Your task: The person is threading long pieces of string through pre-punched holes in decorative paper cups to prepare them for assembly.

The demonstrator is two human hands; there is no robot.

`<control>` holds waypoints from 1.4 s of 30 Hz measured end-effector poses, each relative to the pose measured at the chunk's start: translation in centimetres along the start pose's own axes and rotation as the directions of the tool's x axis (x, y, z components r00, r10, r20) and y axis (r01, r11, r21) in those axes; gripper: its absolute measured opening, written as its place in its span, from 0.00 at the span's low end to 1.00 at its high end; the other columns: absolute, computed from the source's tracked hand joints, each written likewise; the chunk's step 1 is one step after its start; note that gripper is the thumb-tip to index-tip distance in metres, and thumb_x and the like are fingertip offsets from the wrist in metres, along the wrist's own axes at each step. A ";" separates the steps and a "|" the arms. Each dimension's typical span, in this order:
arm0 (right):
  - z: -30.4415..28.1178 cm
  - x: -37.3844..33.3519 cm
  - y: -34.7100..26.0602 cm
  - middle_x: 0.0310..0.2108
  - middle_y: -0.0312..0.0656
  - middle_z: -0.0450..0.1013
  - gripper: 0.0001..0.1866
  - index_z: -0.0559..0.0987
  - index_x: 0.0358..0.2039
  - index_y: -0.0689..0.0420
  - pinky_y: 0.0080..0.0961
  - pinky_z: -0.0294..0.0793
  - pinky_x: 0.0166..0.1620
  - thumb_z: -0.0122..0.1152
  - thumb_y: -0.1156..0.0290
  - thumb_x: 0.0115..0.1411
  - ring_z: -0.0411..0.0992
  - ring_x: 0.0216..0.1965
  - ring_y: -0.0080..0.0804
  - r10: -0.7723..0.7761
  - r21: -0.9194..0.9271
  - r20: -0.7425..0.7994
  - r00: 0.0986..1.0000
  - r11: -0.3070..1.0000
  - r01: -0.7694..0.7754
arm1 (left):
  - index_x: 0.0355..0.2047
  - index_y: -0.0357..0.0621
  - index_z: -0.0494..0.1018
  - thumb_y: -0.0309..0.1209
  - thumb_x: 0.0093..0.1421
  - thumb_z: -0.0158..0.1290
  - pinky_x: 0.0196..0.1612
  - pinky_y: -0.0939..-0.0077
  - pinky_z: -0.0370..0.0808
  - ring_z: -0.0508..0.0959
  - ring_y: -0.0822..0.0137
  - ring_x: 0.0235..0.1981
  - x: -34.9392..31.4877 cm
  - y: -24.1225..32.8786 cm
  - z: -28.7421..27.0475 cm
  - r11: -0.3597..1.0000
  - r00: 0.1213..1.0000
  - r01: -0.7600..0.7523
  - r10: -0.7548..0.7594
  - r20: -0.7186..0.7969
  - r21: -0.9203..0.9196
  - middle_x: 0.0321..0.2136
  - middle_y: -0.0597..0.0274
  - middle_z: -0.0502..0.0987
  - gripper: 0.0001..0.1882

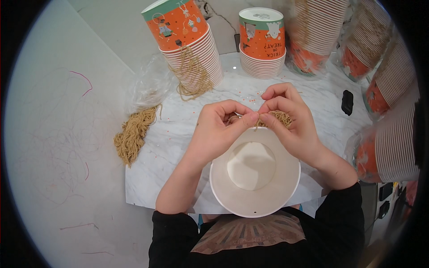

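A white-lined paper bucket (286, 187) stands mouth up right in front of me, with a small hole in its rim on the side nearest my body. At its far rim my left hand (221, 125) and my right hand (297, 118) meet, fingertips pinched together on a tan cord (281, 117). Part of the cord bunches beneath the right fingers, and a little of it shows under the left ones. Whether it passes through the far rim is hidden by my fingers.
Tan cords (134, 134) spill from a clear plastic bag (154, 85) at left. Behind, more cord (192, 73) drapes over a tall bucket stack (214, 58); a shorter orange stack (262, 40) stands beside it. Wrapped stacks (400, 147) line the right, near a small black object (347, 102).
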State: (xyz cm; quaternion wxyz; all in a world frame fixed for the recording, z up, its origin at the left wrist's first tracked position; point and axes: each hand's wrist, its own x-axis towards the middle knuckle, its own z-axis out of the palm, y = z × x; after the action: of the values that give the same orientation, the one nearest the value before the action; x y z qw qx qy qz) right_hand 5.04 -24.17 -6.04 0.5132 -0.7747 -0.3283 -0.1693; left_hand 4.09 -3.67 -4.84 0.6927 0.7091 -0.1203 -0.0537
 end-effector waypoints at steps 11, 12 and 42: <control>0.2 0.0 -0.4 0.45 0.46 0.69 0.06 0.78 0.34 0.62 0.29 0.71 0.49 0.67 0.78 0.57 0.71 0.47 0.39 -0.037 -0.027 -0.039 0.999 0.999 0.036 | 0.37 0.36 0.78 0.30 0.66 0.60 0.33 0.89 0.68 0.73 0.85 0.31 -0.1 0.0 0.0 0.998 0.998 0.029 -0.026 0.058 -0.056 0.31 0.71 0.80 0.08; 0.2 0.0 -0.5 0.45 0.45 0.69 0.06 0.78 0.34 0.62 0.29 0.71 0.49 0.67 0.77 0.58 0.71 0.47 0.39 -0.036 -0.028 -0.036 0.999 0.999 0.035 | 0.37 0.35 0.78 0.29 0.67 0.59 0.33 0.88 0.70 0.74 0.84 0.30 -0.1 0.1 -0.1 0.998 0.997 0.032 -0.028 0.066 -0.051 0.31 0.69 0.80 0.08; -0.1 0.0 -0.3 0.46 0.42 0.70 0.08 0.78 0.29 0.58 0.29 0.71 0.50 0.71 0.73 0.53 0.72 0.47 0.35 0.034 -0.023 0.085 0.996 0.999 -0.032 | 0.35 0.39 0.79 0.29 0.66 0.57 0.29 0.87 0.64 0.69 0.86 0.27 -0.1 0.1 -0.3 0.996 0.995 0.066 -0.060 0.083 -0.067 0.30 0.73 0.78 0.06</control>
State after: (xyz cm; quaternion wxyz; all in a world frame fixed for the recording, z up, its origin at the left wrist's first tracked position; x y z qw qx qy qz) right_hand 4.79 -24.17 -5.80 0.4931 -0.7920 -0.3355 -0.1309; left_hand 4.08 -3.40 -4.69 0.7096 0.6852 -0.1238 -0.1081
